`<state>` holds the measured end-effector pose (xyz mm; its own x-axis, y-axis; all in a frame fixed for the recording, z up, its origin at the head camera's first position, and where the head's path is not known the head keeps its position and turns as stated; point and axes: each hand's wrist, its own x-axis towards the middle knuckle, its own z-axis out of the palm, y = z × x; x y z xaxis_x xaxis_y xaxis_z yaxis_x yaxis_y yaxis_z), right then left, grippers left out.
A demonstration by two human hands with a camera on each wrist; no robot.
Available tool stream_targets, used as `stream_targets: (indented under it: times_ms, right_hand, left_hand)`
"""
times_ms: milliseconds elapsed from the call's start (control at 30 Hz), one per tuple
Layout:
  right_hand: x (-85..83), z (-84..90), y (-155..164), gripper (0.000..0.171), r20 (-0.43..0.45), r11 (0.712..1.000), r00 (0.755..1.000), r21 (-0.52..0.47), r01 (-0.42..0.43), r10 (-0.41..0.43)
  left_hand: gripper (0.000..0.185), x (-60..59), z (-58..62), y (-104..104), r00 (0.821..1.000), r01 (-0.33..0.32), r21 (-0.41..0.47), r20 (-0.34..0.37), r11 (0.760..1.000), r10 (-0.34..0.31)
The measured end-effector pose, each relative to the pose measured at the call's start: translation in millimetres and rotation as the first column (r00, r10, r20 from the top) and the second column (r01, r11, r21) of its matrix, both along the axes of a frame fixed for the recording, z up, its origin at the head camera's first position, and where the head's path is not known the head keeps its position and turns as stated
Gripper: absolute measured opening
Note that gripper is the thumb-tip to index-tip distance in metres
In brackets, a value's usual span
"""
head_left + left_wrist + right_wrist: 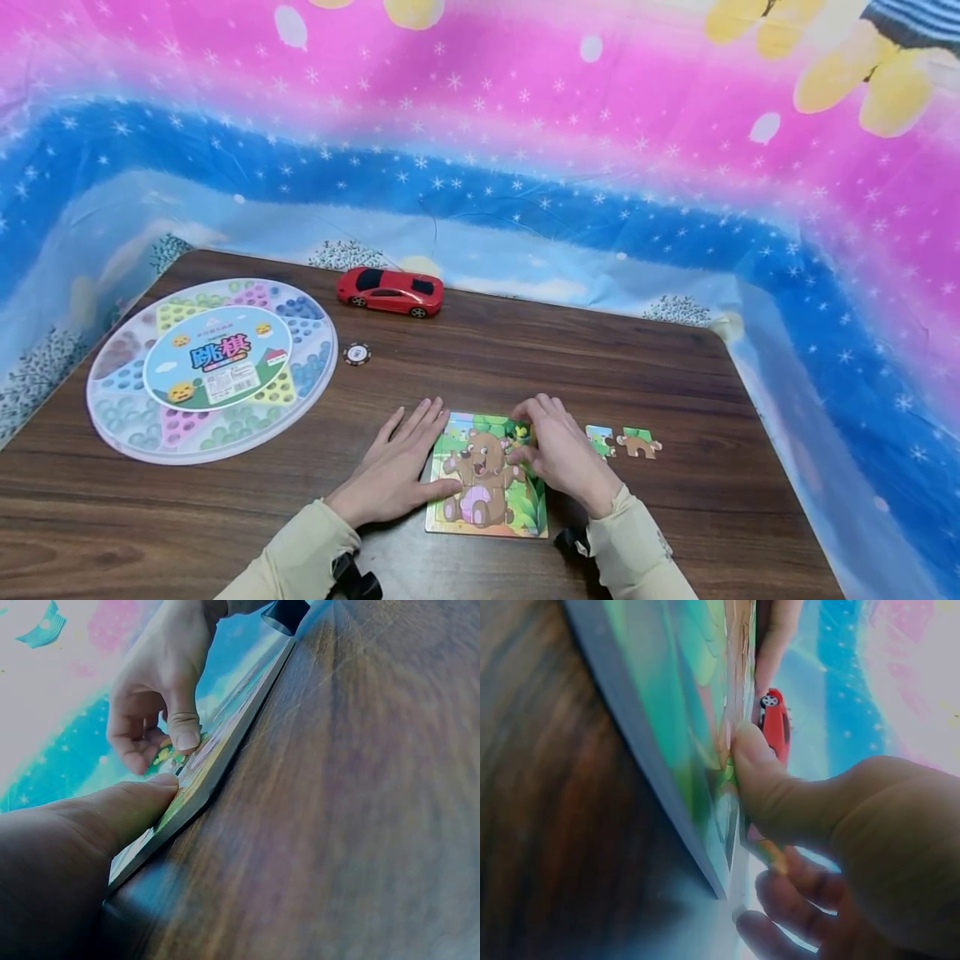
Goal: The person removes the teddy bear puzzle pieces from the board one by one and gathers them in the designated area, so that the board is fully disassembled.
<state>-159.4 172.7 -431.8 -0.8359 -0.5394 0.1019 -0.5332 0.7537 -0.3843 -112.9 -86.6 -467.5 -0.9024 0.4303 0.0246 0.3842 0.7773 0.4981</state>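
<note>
Head view showed the left hand [395, 467] lying flat, steadying the bear puzzle [486, 486] at its nine o'clock edge. Right hand [558, 454] pinched a piece at the one o'clock corner; two loose pieces [624, 441] waited at three o'clock, so nearly done.

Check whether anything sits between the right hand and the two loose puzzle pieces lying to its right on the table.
Nothing visible does. The right hand rests on the bear puzzle, and only bare table separates it from the loose pieces.
</note>
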Motion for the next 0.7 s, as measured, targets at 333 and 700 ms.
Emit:
stream_targets:
  times_ms: [333,700]
  right_hand:
    - [3.1,5.6,4.8,0.030,0.142,0.999,0.990,-0.050,-0.013,0.020]
    - [-5.3,40.4,47.1,0.025,0.085,0.963,0.994,-0.255,0.085,-0.065]
  left_hand:
    - [0.098,1.2,-1.5,0.4,1.000,-0.006,-0.005,-0.010,1.000,0.006]
    - [0.097,0.4,-1.0,0.8,1.000,0.000,0.005,-0.028,1.000,0.001]
